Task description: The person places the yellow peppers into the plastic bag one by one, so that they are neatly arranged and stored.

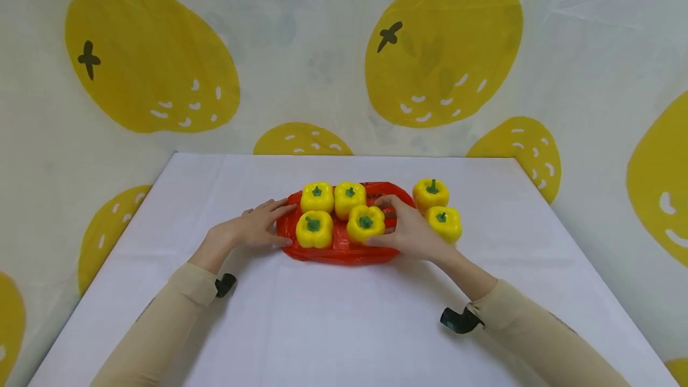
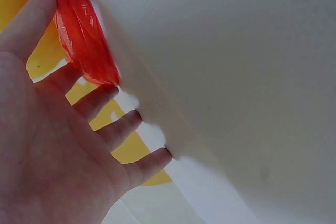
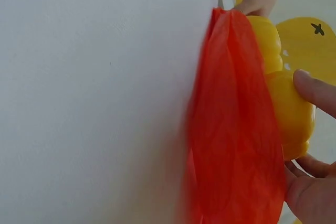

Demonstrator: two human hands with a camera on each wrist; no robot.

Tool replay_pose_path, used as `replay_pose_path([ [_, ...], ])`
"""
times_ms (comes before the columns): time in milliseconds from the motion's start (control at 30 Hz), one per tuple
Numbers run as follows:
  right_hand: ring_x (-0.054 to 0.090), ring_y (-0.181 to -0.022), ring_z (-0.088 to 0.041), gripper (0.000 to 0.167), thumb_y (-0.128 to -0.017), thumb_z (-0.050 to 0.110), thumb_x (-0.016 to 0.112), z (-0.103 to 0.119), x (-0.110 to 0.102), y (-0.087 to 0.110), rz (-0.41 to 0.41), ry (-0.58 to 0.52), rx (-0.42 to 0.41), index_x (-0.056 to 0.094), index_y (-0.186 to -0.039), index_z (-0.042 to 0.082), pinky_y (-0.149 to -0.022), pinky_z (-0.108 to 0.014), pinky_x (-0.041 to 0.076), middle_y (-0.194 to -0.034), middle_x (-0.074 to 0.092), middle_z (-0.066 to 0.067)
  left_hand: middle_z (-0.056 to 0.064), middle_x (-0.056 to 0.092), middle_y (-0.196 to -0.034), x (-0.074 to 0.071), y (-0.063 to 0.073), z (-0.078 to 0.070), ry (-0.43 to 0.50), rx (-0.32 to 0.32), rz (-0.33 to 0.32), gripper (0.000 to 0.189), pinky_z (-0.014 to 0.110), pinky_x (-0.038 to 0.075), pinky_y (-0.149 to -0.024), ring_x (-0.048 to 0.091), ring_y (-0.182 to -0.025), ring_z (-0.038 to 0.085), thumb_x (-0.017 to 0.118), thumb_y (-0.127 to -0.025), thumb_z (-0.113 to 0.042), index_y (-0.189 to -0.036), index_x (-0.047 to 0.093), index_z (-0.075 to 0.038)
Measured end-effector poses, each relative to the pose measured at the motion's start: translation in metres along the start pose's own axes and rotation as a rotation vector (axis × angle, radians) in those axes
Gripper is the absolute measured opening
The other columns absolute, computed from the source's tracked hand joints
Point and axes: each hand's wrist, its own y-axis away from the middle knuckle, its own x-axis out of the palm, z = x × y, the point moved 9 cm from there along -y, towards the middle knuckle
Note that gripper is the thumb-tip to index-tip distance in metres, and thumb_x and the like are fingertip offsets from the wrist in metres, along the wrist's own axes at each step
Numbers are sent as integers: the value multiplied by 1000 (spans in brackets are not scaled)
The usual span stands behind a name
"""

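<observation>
At the left end of the red plastic bag [image 1: 340, 237], the left hand [image 1: 252, 229] is held with thumb and fingers spread wide; nothing is wrapped by them, and the bag's edge is merely touched, presumably so that the thin plastic is kept from sliding. Just right of this hand, the near-left pepper [image 1: 314, 230] and the far-left pepper [image 1: 317, 197] are set on the bag, stems up, a pose in which the broad base seems to be used for steadiness. Between the hands, just beyond the right hand's grip, the far-right pepper [image 1: 350, 196] is stood close beside the far-left one, so that little room appears to be wasted. By the right hand [image 1: 411, 232], the near-right pepper [image 1: 365, 226] is held around its sides, the grip narrowed to the fruit's width, with the stem left free, probably because firmer purchase is given by the body. Whether its base is rested on the plastic cannot be told. To the right of that grip, off the bag, the outer far pepper [image 1: 431, 194] and the outer near pepper [image 1: 444, 226] are stood close together on the white table [image 1: 344, 321].
</observation>
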Motion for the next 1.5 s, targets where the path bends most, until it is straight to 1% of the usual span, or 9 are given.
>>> replay_pose_path([
  [100, 55, -123, -26, 78, -77, 40, 91, -1, 6, -1, 4, -1, 37, 49, -138, 14, -96, -45, 55, -134, 58, -4, 14, 18, -169, 0, 0, 0, -1, 3, 10, 92, 76, 13, -113, 13, -152, 45, 74, -89, -52, -164, 29, -21],
  [167, 55, -124, -26, 77, -77, 39, 92, -1, 9, -2, 6, -10, 42, 49, -137, 14, -96, -45, 55, -134, 58, -5, 14, 18, -169, -1, 0, 0, -2, 4, 12, 92, 76, 13, -113, 13, -153, 45, 74, -89, -53, -164, 29, -21],
  [300, 56, -123, -27, 75, -77, 36, 92, 3, 13, -3, 1, -35, 24, 50, -135, 13, -97, -44, 55, -133, 59, -6, 15, 18, -169, -3, 0, -2, -10, 10, 7, 92, 77, 13, -113, 13, -152, 46, 73, -90, -52, -163, 29, -19],
  [433, 56, -124, -26, 74, -78, 35, 91, 5, 17, -4, 13, -38, 10, 50, -135, 11, -97, -44, 55, -133, 59, -5, 16, 19, -169, -3, 0, -2, -12, 9, 8, 93, 77, 13, -113, 13, -152, 47, 74, -90, -52, -164, 29, -19],
  [567, 56, -125, -26, 77, -79, 35, 91, 8, 22, -6, 22, -20, 3, 49, -137, 9, -99, -44, 54, -134, 58, -6, 16, 19, -169, -2, 0, -1, -16, 17, 1, 92, 77, 14, -112, 14, -152, 47, 73, -89, -53, -163, 30, -19],
  [700, 56, -125, -26, 77, -79, 34, 91, 11, 26, -7, 14, -1, -5, 49, -137, 8, -101, -46, 52, -134, 58, -7, 15, 19, -169, -3, 0, -1, -19, 23, -8, 92, 77, 14, -112, 14, -152, 46, 73, -89, -53, -163, 30, -19],
  [933, 56, -123, -25, 75, -78, 29, 92, 12, 27, -8, -7, -3, -3, 50, -135, 7, -101, -45, 52, -130, 58, -6, 15, 19, -169, -2, 0, -1, -18, 19, -1, 93, 77, 13, -112, 13, -152, 47, 73, -89, -54, -163, 30, -19],
  [1300, 56, -115, -20, 77, -77, 36, 92, 12, 31, -8, -25, 23, -37, 49, -134, 8, -99, -41, 53, -126, 57, -3, 14, 18, -169, -2, 0, -2, -18, 23, 4, 92, 77, 12, -112, 12, -152, 46, 72, -90, -54, -164, 29, -19],
  [1500, 56, -118, -24, 82, -77, 39, 92, 15, 26, -4, -41, 44, -44, 49, -138, 7, -100, -44, 52, -131, 56, -6, 14, 18, -169, -2, 0, -2, -12, 18, 6, 92, 77, 13, -113, 12, -152, 46, 73, -90, -53, -164, 29, -19],
])
